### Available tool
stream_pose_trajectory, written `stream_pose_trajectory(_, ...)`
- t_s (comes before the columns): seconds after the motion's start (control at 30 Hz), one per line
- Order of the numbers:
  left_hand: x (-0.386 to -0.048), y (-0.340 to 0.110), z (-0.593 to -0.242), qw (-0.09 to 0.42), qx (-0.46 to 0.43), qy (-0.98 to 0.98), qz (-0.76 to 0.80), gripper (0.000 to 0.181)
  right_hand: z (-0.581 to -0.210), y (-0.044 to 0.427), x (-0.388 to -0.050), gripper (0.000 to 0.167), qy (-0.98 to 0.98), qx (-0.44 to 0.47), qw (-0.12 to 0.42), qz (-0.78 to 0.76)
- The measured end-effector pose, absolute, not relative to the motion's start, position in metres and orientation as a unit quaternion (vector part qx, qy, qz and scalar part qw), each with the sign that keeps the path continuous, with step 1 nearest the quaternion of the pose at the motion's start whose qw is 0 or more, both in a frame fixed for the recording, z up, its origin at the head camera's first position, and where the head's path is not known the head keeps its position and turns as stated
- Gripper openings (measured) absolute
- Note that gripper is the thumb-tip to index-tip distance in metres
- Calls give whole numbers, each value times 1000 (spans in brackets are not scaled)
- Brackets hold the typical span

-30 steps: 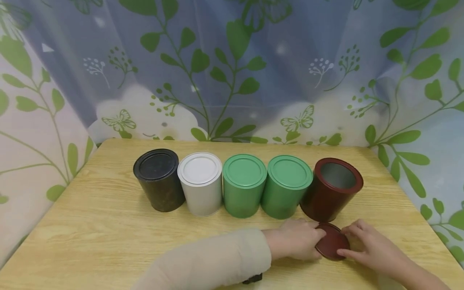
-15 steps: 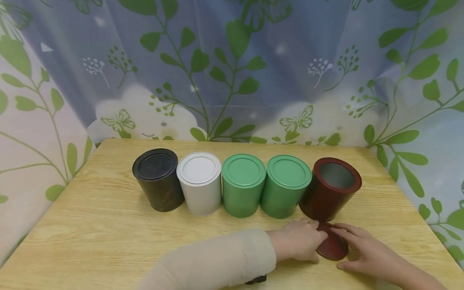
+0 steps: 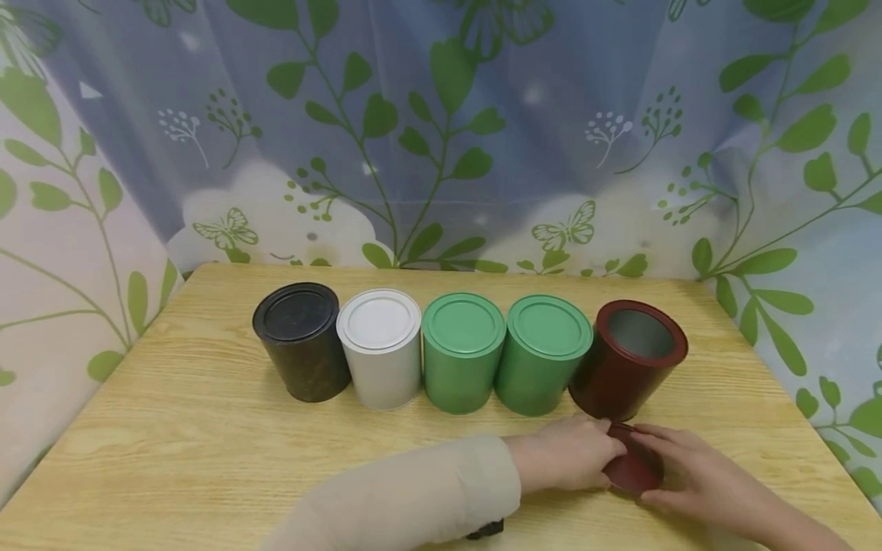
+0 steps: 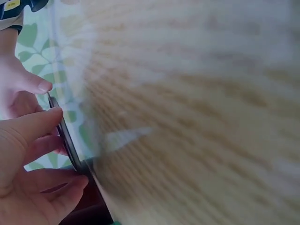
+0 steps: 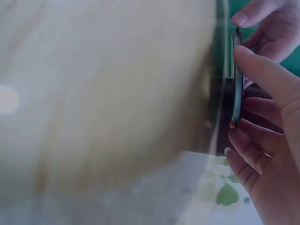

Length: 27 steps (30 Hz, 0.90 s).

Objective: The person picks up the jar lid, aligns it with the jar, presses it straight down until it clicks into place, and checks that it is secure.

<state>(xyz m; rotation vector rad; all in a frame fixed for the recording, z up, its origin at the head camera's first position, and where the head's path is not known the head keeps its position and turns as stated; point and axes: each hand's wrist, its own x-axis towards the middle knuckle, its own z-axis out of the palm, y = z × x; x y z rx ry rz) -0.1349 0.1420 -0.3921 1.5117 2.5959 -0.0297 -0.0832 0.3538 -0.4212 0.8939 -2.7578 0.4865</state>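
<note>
A round dark red lid [image 3: 639, 468] lies between both hands, in front of the open dark red can [image 3: 616, 383], whose grey inside shows. My left hand [image 3: 573, 454] holds the lid's left side. My right hand [image 3: 713, 480] grips its right side, index finger near the far edge and thumb near the close edge. In the left wrist view the lid [image 4: 69, 143] appears edge-on, with the left thumb and fingers around its rim. The right wrist view also has the lid [image 5: 237, 98] edge-on, the right thumb and fingers about it. Parts of the rim are hidden by fingers.
To the left of the red can stand two green cans [image 3: 540, 375] [image 3: 460, 379], a white can [image 3: 382, 371] and a black can [image 3: 306, 360], all lidded, in one row. They sit on a wooden table [image 3: 207, 459] before a leaf-patterned curtain [image 3: 441, 153].
My right hand has moved left and closed in on the lid, its index finger now farther over the far edge. The left hand has shifted only slightly. The cans stay where they were.
</note>
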Motion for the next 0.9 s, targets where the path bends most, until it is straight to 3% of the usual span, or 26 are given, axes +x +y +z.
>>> stream_pose_trajectory(0.2, -136, 128, -382, 61, 544, 836, -11, 39, -408, 355, -80, 67, -936, 286, 102, 180)
stream_pose_trajectory(0.67, -130, 110, -365, -21, 563, 826, -7, 37, -379, 346, -73, 65, -937, 268, 113, 193)
stream_pose_trajectory(0.9, -126, 102, -356, -103, 573, 813, 7, 37, -364, 344, -70, 67, -941, 253, 122, 187)
